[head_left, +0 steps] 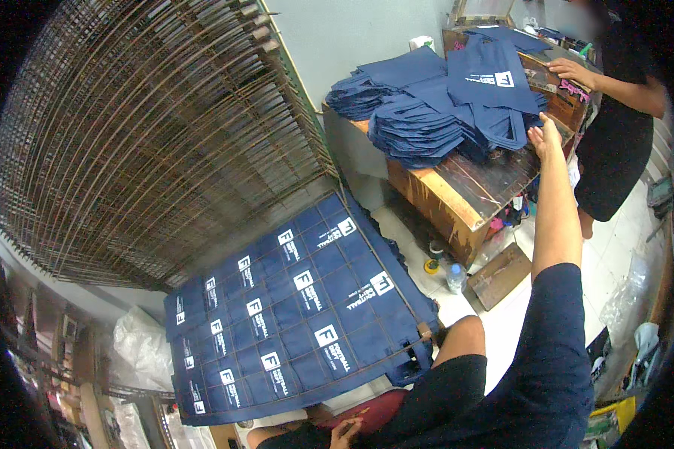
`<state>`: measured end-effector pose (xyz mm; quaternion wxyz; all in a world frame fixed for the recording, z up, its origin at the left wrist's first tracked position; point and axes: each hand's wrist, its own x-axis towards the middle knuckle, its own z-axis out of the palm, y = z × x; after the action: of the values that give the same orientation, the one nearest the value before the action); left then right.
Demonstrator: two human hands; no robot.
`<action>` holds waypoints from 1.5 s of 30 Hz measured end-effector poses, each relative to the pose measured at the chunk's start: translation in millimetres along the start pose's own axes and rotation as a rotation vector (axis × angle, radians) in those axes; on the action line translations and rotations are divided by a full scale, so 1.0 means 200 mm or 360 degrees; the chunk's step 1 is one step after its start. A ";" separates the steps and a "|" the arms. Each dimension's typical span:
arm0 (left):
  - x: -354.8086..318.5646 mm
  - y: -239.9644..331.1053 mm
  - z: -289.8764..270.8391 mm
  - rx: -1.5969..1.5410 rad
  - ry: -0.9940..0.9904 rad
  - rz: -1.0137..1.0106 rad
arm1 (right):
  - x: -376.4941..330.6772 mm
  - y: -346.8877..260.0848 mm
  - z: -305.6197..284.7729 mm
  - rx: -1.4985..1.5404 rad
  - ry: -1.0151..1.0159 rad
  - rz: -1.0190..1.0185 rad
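My right grip (547,136) is at the edge of the bags (416,129) on the worktop (494,178); whether clamped, I cannot tell. My left grip (346,432), near my thigh (445,385), likewise.

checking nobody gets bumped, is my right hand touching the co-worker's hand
Apart: the head view shows the right hand below the co-worker's hand, with brown wood visible between them.

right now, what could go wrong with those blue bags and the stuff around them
The blue bags are stacked loosely and unevenly; a tug from the right hand at their edge might slide some off the wooden table. The clear bottle stands on the floor near the person's knee, so it could get knocked over.
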<state>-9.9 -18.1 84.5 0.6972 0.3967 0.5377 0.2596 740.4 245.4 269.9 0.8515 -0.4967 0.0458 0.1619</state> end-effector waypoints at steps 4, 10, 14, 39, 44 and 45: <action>0.05 -0.09 -0.07 -0.0133 0.0070 -0.0137 | 0.12 -0.01 0.02 -0.0156 -0.0154 -0.0198; 0.05 -0.08 -0.10 -0.0059 0.0152 0.0067 | 0.05 -0.08 0.15 -0.0262 0.0003 -0.0148; 0.01 0.09 0.01 0.0079 0.0269 0.0066 | -0.19 -0.27 0.12 -0.0447 -0.0315 -0.0268; 0.33 0.67 0.51 -0.1078 -0.1297 -0.0092 | -2.29 -0.53 0.51 -0.0241 -0.2310 0.0231; 0.30 0.90 0.25 -0.1329 -0.1198 0.0208 | -2.53 -0.26 0.51 0.0336 -0.2447 0.0767; 0.28 0.96 0.37 -0.1449 -0.1336 0.0230 | -2.53 -0.46 0.37 0.0257 -0.2342 0.0703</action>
<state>90.4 111.3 221.1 0.9290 0.1634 0.0252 0.3312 286.1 150.8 505.6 0.6441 -0.1770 -0.4225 0.6127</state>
